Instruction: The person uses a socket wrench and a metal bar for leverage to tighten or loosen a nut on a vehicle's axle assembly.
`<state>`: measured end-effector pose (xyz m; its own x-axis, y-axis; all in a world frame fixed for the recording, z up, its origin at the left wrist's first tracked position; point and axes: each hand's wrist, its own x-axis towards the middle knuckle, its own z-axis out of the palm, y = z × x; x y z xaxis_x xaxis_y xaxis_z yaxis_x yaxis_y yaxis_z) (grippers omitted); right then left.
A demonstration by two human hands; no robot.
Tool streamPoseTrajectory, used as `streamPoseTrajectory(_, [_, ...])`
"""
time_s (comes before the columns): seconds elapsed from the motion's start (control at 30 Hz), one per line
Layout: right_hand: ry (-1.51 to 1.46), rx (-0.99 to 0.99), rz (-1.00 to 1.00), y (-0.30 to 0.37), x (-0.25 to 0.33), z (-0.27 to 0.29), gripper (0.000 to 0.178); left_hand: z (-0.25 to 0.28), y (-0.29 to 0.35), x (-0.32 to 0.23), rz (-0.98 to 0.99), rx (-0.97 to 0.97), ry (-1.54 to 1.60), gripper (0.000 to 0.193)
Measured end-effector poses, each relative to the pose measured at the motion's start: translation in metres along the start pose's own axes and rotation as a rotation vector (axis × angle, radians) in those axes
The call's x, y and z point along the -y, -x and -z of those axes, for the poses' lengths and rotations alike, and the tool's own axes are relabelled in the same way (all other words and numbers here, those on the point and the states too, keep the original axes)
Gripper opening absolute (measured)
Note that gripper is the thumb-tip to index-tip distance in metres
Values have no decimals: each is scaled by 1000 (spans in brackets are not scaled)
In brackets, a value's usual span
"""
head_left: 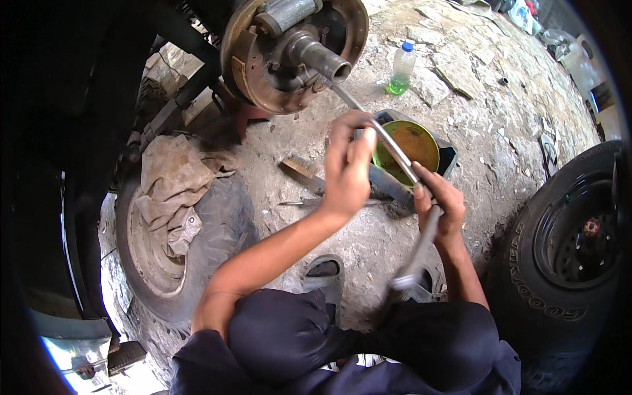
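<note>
A long metal bar (395,151), bent near its lower end like an L-shaped wrench, slants from the brake assembly toward me. Its far tip reaches just below the hollow axle tube (320,58); whether it touches there I cannot tell. My left hand (349,168) is closed at the bar's upper middle, somewhat blurred, thumb raised. Lower down, my right hand (440,201) grips it by the bend, and the short blurred leg points down toward my feet. Around the axle tube sits the exposed round brake plate (238,62) with its curved shoes.
Beneath the bar stands a yellow-green bowl (434,141) with a brown inside, on a dark tray (448,158). A brush (299,167), a thin tool (299,203) and a blue-capped bottle (402,68) are nearby. Tyres flank me: one cloth-draped (227,220), one upright (526,263).
</note>
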<state>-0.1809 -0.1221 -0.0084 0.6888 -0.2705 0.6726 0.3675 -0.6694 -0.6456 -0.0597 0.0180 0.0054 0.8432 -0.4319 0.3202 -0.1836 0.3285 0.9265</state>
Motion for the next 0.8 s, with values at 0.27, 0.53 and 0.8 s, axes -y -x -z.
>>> streamPoseTrajectory(0.27, [386, 292, 430, -26, 3, 8, 51, 20, -25, 5, 313, -144, 369, 27])
streamPoseTrajectory(0.53, [450, 432, 554, -67, 19, 15, 46, 22, -36, 0, 287, -216, 430, 22])
streamPoseTrajectory(0.8, [501, 531, 697, -97, 14, 15, 42, 35, -26, 15, 239, -95, 219, 48])
